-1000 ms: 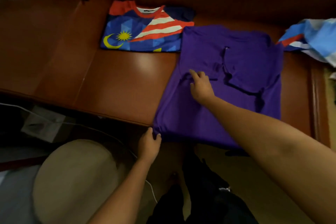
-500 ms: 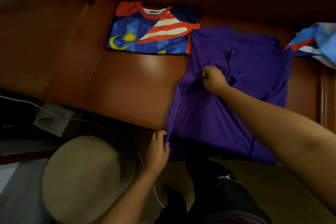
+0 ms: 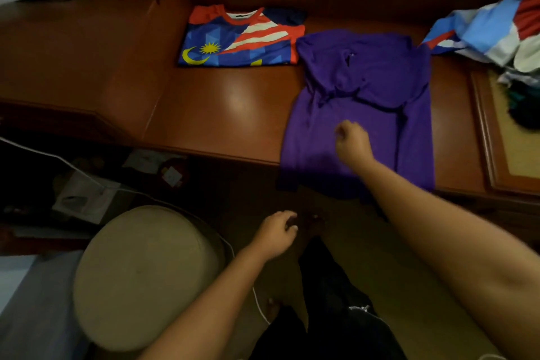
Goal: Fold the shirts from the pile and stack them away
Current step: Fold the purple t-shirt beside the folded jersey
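Purple shirt [image 3: 359, 114]: flat on the desk [image 3: 222, 108], sides folded in, hem hanging over the front edge; risk, it slides off if I tug it toward me.
My right hand [image 3: 352, 142]: over the shirt's middle, fingers curled, holding nothing I can see.
My left hand [image 3: 276, 232]: below the desk edge, loosely curled, empty.
Flag shirt [image 3: 239, 38]: folded, just beside the purple collar; a careless fold could disturb it.
Pile [image 3: 493, 32]: right, unfolded.
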Motion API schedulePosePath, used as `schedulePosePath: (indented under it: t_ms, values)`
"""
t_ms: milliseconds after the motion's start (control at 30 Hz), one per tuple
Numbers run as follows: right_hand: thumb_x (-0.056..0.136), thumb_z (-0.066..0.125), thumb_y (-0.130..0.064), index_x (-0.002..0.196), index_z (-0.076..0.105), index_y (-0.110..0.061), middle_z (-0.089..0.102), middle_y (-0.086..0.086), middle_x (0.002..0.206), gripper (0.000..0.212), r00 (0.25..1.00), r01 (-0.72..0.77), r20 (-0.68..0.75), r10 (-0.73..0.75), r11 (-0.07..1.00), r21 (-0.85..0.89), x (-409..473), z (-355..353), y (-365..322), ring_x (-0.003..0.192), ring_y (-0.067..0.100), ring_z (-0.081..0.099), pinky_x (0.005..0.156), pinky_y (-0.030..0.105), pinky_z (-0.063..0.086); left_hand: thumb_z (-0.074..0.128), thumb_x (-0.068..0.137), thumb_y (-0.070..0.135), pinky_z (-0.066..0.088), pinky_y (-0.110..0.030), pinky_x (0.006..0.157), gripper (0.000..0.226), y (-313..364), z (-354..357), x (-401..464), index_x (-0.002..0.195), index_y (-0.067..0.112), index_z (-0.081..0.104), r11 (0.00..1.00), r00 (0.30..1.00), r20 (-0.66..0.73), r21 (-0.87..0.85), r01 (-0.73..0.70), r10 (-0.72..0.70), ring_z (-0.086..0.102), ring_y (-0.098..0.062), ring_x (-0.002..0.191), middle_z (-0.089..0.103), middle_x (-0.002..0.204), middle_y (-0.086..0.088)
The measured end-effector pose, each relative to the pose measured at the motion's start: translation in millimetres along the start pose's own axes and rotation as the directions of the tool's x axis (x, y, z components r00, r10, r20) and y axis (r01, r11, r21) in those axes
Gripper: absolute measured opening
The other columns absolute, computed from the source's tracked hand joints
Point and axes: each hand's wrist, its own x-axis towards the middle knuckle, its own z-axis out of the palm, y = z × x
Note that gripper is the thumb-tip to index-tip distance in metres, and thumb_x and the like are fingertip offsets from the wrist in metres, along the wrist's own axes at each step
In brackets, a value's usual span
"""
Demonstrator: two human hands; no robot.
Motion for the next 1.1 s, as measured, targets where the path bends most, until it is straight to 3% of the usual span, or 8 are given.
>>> schedulePosePath:
  t_ms: [167,300,500,567,700,767,1000,1100]
  values:
    - [0.092,0.051,-0.003,0.105,0.062,-0.012,0.064,0.007,0.102,0.019,0.905,-0.387,0.277,0.324,0.898,0.211,-118,46,14,0.085,0.02,0.062,0.071,0.031,0.051,0.046,0.1,0.016,0.041,-0.018,0.056,0.031,-36,1,1,0.131,0.018,0.053,0.981,0.99,-0.031,-0.14,0.135,-0.141,0.054,-0.009,0.074,0.058,0.119,-0.004]
    - [0.098,0.05,-0.016,0.123,0.056,-0.02,0.059,-0.001,0.117,0.026,0.81,-0.555,0.402,0.428,0.781,0.287,-134,77,20,0.087,0.008,0.058,0.063,0.022,0.049,0.045,0.1,0.015,0.045,-0.024,0.063,0.031,-53,-2,40,0.129,0.017,0.055,0.97,0.966,-0.134,-0.133,0.201,-0.219,0.057,-0.015,0.08,0.06,0.119,-0.008]
    - [0.093,0.06,-0.021,0.145,0.038,-0.018,0.054,0.005,0.13,0.056,0.869,-0.487,0.325,0.373,0.759,0.432,-97,125,26,0.118,0.02,0.053,0.094,0.033,0.047,0.055,0.093,0.012,0.036,-0.037,0.109,0.053,-61,-9,115,0.143,0.005,0.038,0.979,0.953,-0.237,0.026,0.201,-0.189,0.041,-0.031,0.134,0.043,0.144,-0.015]
    - [0.09,0.065,-0.018,0.142,0.042,-0.014,0.051,0.002,0.133,0.058,0.874,-0.471,0.364,0.321,0.744,0.474,-88,137,28,0.123,0.019,0.049,0.103,0.035,0.044,0.057,0.088,0.007,0.04,-0.039,0.104,0.054,-59,-7,134,0.139,0.002,0.04,0.983,0.966,-0.21,0.073,0.169,-0.151,0.047,-0.036,0.127,0.049,0.137,-0.02]
    - [0.09,0.063,-0.008,0.123,0.059,-0.004,0.063,0.006,0.114,0.033,0.857,-0.488,0.465,0.223,0.644,0.59,-82,151,31,0.108,0.022,0.061,0.077,0.015,0.051,0.057,0.088,0.006,0.047,-0.035,0.081,0.033,-60,-1,151,0.121,0.002,0.058,0.987,0.982,-0.097,0.004,0.162,-0.16,0.061,-0.034,0.104,0.063,0.115,-0.02]
    - [0.093,0.058,-0.009,0.118,0.06,-0.009,0.065,0.008,0.113,0.025,0.864,-0.486,0.439,0.245,0.631,0.605,-84,155,34,0.107,0.024,0.062,0.086,0.028,0.053,0.06,0.088,0.008,0.049,-0.037,0.086,0.032,-65,2,151,0.12,0.003,0.06,0.994,0.983,-0.148,-0.044,0.101,-0.106,0.062,-0.032,0.104,0.066,0.114,-0.018]
    - [0.094,0.056,-0.015,0.096,0.061,-0.023,0.065,-0.004,0.096,0.009,0.935,-0.354,0.206,0.289,0.732,0.581,-108,132,43,0.089,0.009,0.063,0.076,0.026,0.053,0.066,0.089,0.026,0.048,-0.031,0.07,0.022,-56,10,112,0.098,0.006,0.067,0.991,0.968,-0.249,-0.134,-0.02,-0.014,0.064,-0.023,0.081,0.069,0.09,-0.009]
    - [0.093,0.057,-0.011,0.097,0.059,-0.019,0.06,-0.004,0.087,0.01,0.916,-0.402,0.201,0.348,0.791,0.462,-123,126,52,0.082,0.012,0.06,0.066,0.022,0.046,0.066,0.084,0.047,0.043,-0.032,0.065,0.033,-59,13,97,0.085,0.015,0.057,0.992,0.959,-0.27,0.06,0.111,-0.09,0.062,-0.026,0.084,0.06,0.083,-0.001]
